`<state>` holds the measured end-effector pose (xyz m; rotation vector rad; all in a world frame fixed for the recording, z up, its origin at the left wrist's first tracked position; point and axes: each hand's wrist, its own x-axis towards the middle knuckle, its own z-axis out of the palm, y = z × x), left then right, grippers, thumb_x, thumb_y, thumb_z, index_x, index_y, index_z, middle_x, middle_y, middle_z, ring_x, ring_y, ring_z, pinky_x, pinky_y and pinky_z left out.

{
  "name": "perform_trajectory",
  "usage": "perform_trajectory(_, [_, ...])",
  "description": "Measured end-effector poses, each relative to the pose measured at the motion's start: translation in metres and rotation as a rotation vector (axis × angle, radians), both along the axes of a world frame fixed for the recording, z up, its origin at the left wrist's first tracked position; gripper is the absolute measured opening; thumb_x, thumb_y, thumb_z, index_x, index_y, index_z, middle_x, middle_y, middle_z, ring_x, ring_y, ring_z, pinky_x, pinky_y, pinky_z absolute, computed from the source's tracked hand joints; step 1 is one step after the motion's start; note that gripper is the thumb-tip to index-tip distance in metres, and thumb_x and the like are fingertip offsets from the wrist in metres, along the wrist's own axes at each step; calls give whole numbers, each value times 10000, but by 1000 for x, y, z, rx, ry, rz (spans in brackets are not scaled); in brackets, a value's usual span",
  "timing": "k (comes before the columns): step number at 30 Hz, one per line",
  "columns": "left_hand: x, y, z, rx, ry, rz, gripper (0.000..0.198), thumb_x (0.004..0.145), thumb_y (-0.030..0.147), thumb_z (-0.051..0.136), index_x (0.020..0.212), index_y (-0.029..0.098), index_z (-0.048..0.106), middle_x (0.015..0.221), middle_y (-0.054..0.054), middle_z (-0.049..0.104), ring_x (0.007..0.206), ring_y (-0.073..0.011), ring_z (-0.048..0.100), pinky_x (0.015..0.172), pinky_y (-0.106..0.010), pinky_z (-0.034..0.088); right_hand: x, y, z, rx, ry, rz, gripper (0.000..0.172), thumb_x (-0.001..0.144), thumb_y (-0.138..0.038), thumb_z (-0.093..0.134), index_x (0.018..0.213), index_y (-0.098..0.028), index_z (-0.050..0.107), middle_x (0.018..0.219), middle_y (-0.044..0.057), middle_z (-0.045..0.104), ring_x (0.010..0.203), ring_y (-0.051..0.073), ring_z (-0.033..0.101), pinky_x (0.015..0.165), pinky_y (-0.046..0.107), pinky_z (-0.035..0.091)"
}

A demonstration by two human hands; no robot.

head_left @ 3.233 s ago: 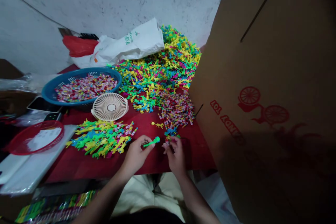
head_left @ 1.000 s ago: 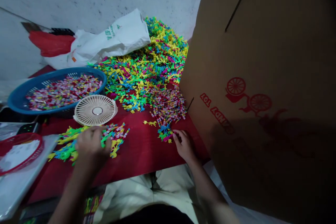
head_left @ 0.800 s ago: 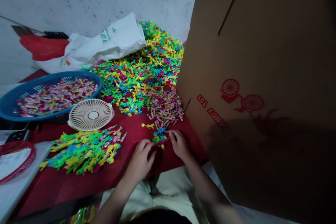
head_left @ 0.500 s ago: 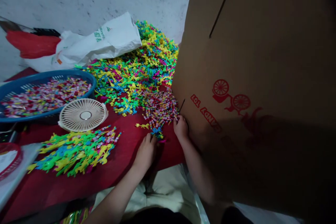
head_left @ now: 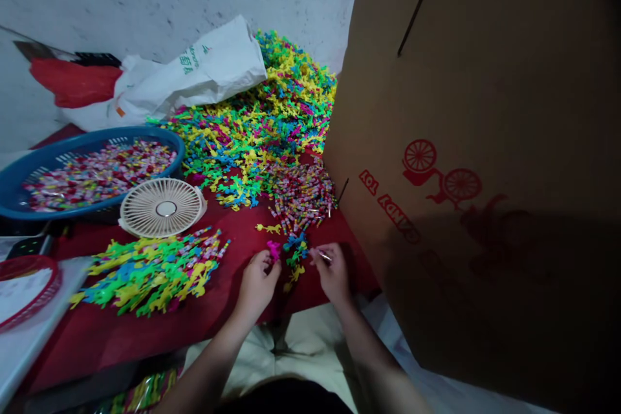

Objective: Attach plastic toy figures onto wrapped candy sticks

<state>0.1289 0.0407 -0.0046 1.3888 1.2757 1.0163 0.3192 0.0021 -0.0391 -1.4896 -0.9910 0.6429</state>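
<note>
The right hand point(head_left: 332, 275) pinches a thin white stick point(head_left: 324, 257) between its fingers; the left hand point(head_left: 257, 286), fingers curled, seems to touch a pink toy point(head_left: 273, 250) on the red desk point(head_left: 121, 330), near the candy pile point(head_left: 301, 197).

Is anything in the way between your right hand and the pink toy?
Yes. A clump of blue and yellow plastic toys lies on the red cloth between the right hand and the pink toy. Nothing visible separates it from the left hand.
</note>
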Motion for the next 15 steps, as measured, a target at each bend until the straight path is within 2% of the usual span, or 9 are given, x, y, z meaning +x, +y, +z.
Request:
perform_trajectory(3, [2, 1, 7, -116, -148, 38, 419, 717, 510, 783, 920, 153, 704, 893, -98, 758, 842, -244, 731, 820, -400, 601, -27, -20, 11, 33, 97, 81, 407, 969, -619, 632, 999, -222, 552, 899, 60, 736, 764, 195, 735, 678, 295, 599])
perform_trajectory(5, [3, -6, 20, -177, -237, 42, 479, 685, 529, 820, 950, 144, 716, 922, -102, 777, 884, -246, 749, 884, -422, 608, -38, -30, 23, 53, 179, 144, 400, 974, -616, 640, 1014, -225, 563, 890, 50, 729, 792, 193, 730, 695, 286, 589])
perform_trajectory(7, [2, -16, 39, -268, -364, 27, 483, 650, 480, 889, 957, 139, 741, 925, -92, 791, 890, -226, 755, 907, -401, 610, -43, -37, 40, 77, 253, 214, 364, 985, -581, 652, 1022, -226, 584, 883, 31, 703, 793, 175, 700, 722, 276, 567])
perform_trajectory(10, [0, -35, 72, -387, -588, 2, 401, 586, 347, 986, 858, 141, 775, 845, -55, 787, 830, -173, 737, 855, -309, 606, -43, -46, 68, 111, 304, 297, 307, 990, -531, 670, 1011, -230, 615, 901, 14, 664, 798, 161, 647, 736, 263, 534])
perform_trajectory(13, [1, -48, 100, -381, -682, -12, 333, 573, 288, 1015, 754, 139, 777, 750, -33, 765, 774, -141, 720, 789, -238, 594, -40, -54, 93, 144, 326, 374, 240, 1000, -476, 678, 1009, -240, 637, 912, 7, 643, 815, 160, 608, 738, 256, 504])
perform_trajectory(15, [1, -52, 112, -371, -703, -3, 330, 566, 283, 1025, 732, 140, 778, 731, -31, 764, 762, -137, 722, 767, -218, 591, -39, -58, 105, 182, 337, 388, 183, 1018, -430, 668, 1020, -248, 643, 913, 1, 627, 817, 156, 585, 737, 253, 485])
